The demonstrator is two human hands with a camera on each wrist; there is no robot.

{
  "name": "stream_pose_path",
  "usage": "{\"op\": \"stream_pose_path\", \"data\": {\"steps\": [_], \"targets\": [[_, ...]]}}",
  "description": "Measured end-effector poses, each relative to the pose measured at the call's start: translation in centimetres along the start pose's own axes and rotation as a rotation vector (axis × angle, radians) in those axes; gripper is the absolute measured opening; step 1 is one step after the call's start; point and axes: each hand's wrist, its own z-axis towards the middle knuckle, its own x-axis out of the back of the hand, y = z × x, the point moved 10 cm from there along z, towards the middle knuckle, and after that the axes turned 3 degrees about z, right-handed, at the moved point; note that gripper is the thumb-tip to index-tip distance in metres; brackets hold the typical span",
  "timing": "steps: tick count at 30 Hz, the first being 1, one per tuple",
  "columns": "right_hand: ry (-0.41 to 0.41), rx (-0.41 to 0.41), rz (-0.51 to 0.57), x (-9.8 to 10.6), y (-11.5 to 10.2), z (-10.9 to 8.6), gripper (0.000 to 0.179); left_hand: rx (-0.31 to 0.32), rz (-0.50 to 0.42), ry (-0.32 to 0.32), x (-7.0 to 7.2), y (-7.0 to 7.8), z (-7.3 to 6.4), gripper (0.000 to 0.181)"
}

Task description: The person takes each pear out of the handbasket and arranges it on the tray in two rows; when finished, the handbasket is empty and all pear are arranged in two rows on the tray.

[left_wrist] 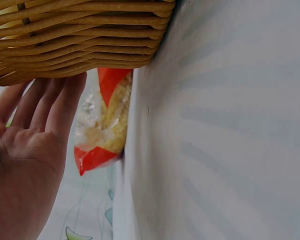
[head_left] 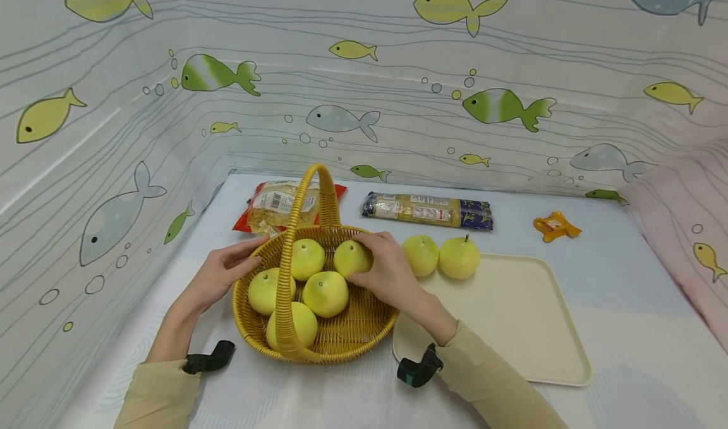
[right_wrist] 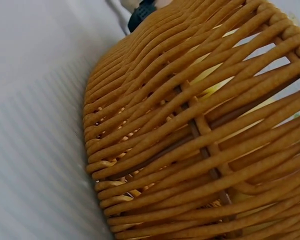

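Several round yellow-green pears lie in a wicker basket with a tall arched handle. My right hand reaches over the basket's right rim and grips a pear at the back right inside. Against the basket's left rim rests my left hand, its fingers fairly straight; the left wrist view has these fingers touching the woven wall. Two more pears, one left and one right, sit side by side at the tray's back edge. The right wrist view shows only wickerwork, with the right hand's fingers hidden.
A cream tray lies right of the basket, partly behind it and the right arm. Behind the basket is a red and clear food bag. A long clear-and-blue packet and a small orange packet lie farther back.
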Motion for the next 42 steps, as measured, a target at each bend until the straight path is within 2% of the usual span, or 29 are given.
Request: {"op": "stream_pose_path", "data": {"steps": [11, 22, 42], "targets": [[0.010, -0.036, 0.074, 0.57, 0.26, -0.15, 0.066, -0.003, 0.004, 0.001, 0.11, -0.13, 0.01, 0.048], [-0.001, -0.052, 0.072, 0.62, 0.44, -0.12, 0.064, 0.001, -0.004, -0.005, 0.16, -0.41, -0.01, 0.048], [0.007, -0.030, 0.087, 0.79, 0.25, -0.27, 0.065, -0.005, -0.011, -0.004, 0.00, -0.04, -0.04, 0.047]]}}
